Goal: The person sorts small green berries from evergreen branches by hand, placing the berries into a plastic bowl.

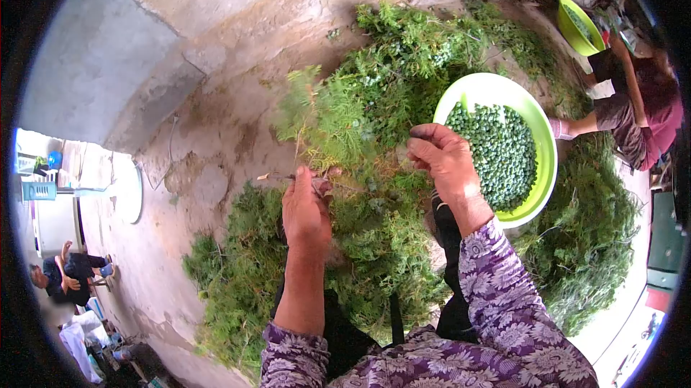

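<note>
My left hand is closed around the stem of a leafy evergreen sprig, whose feathery fronds spread out ahead of the fingers and blur a little. My right hand has thumb and fingertips pinched together, just left of a lime-green basin. Whatever lies in that pinch is too small or hidden to name. Small round green cones or berries fill much of the basin. Cut evergreen branches are heaped beyond both hands, and more greenery lies below them by my legs.
Another pile of branches lies right of the basin. At far right sits a person in a maroon top, near a second lime basin. Another person in dark clothes sits at far left. A concrete block stands at upper left.
</note>
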`<state>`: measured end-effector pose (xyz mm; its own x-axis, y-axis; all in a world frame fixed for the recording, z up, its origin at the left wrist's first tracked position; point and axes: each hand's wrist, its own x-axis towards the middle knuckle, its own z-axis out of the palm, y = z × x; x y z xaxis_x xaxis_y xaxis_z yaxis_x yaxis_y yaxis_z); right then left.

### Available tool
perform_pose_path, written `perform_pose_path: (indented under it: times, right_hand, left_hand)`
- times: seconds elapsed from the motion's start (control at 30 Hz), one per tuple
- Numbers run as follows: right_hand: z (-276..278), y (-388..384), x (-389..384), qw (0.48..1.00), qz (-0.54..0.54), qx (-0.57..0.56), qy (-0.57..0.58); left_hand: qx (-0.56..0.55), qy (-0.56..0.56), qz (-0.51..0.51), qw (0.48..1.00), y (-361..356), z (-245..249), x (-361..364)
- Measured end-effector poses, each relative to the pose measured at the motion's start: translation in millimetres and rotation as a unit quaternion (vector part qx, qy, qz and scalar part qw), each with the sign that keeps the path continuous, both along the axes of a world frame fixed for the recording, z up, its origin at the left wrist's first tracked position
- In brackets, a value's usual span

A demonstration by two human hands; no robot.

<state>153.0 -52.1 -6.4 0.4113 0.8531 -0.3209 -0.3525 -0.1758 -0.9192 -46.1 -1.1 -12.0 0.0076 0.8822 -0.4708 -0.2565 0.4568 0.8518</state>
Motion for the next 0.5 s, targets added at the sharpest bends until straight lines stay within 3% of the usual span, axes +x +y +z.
perform_pose_path:
  times: [0.13,0.3,0.5]
  right_hand:
    - [-9,4,-7,0.993,0.034,-0.013,-0.112]
    - [-21,7,-9,0.992,0.051,0.007,-0.116]
    - [-11,8,-21,0.99,0.083,0.002,-0.112]
  left_hand:
    - [0.041,0.09,-0.069,0.993,1,-1,-4]
    - [0.011,-0.079,-0.081,0.994,5,-15,-9]
    - [0.04,-0.079,-0.121,0.989,0,-7,-6]
